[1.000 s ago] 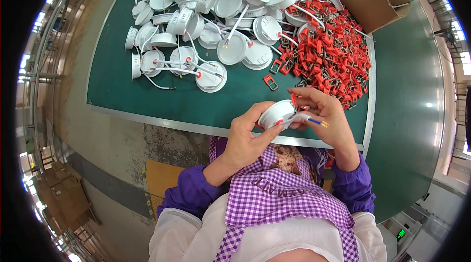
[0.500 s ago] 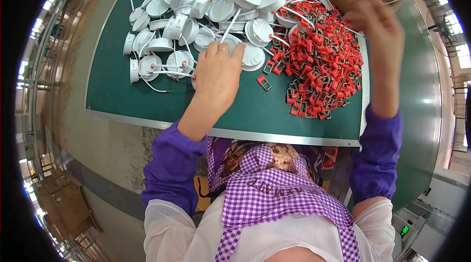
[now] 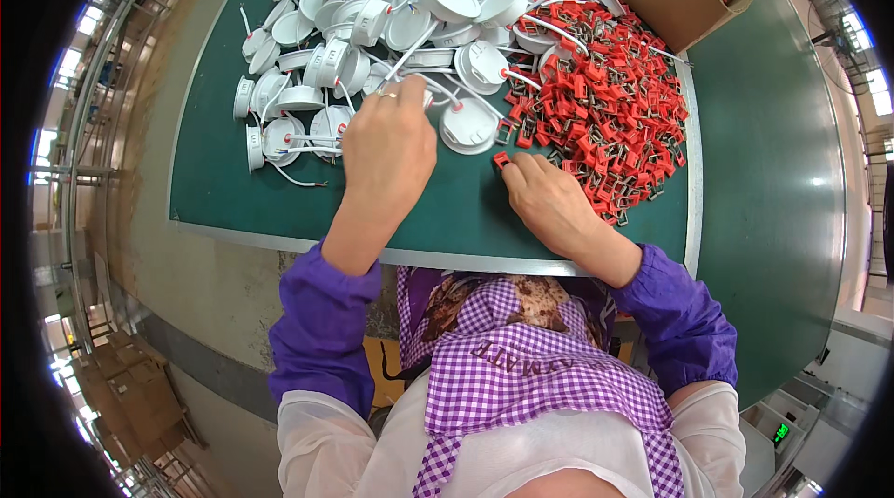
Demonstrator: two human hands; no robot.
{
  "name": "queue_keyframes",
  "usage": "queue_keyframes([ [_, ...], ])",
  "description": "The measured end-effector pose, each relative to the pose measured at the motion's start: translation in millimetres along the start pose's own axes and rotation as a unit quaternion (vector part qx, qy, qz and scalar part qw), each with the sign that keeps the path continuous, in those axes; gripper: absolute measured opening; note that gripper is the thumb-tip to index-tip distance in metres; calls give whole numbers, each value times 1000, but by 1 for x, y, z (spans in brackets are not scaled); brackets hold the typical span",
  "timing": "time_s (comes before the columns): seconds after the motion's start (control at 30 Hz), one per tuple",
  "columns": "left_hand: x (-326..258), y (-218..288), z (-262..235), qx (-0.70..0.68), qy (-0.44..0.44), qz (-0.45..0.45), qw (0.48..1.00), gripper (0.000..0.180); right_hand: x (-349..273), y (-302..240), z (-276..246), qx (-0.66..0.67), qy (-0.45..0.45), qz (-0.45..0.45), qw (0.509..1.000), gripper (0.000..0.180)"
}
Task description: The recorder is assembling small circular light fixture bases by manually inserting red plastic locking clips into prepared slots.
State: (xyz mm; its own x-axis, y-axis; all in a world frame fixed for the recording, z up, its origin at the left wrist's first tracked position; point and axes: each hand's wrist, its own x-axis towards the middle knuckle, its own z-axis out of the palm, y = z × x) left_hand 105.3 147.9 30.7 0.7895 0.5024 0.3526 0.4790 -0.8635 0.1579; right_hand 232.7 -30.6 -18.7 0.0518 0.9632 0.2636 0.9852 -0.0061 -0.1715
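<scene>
Red clip (image 3: 501, 160) touches right hand (image 3: 556, 206) (white discs (image 3: 468, 128) beside left hand (image 3: 389, 146)).

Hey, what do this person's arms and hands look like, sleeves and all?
The gloveless left hand wears a thin, shiny ring; the right hand is gloveless too. Loose purple fabric oversleeves cover both forearms, and sheer white fabric sleeves show above them.

The green table (image 3: 442, 214) has lots of round white parts (image 3: 407, 27) past the left hand (image 3: 389, 139), and red clips (image 3: 605, 97) heaped beyond the right hand (image 3: 549, 195).
</scene>
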Motion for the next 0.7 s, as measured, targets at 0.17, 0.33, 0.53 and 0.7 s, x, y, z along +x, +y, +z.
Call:
queue_keyframes([
  [0.17, -22, -10, -40, -226, 35, -137, 964, 52, 0, -4, -15, 221, 82, 142, 961, 10],
  [0.33, -50, -48, -48, -384, 58, -225, 893, 51, -1, -8, -18, 511, 91, 297, 801, 14],
  [0.53, -66, -71, -68, -559, 130, -328, 750, 47, -2, -23, -6, 635, 49, 352, 685, 12],
  [0.7, -88, -45, -17, -879, -11, -339, 336, 42, 10, -15, 35, 502, 88, 268, 818, 13],
])
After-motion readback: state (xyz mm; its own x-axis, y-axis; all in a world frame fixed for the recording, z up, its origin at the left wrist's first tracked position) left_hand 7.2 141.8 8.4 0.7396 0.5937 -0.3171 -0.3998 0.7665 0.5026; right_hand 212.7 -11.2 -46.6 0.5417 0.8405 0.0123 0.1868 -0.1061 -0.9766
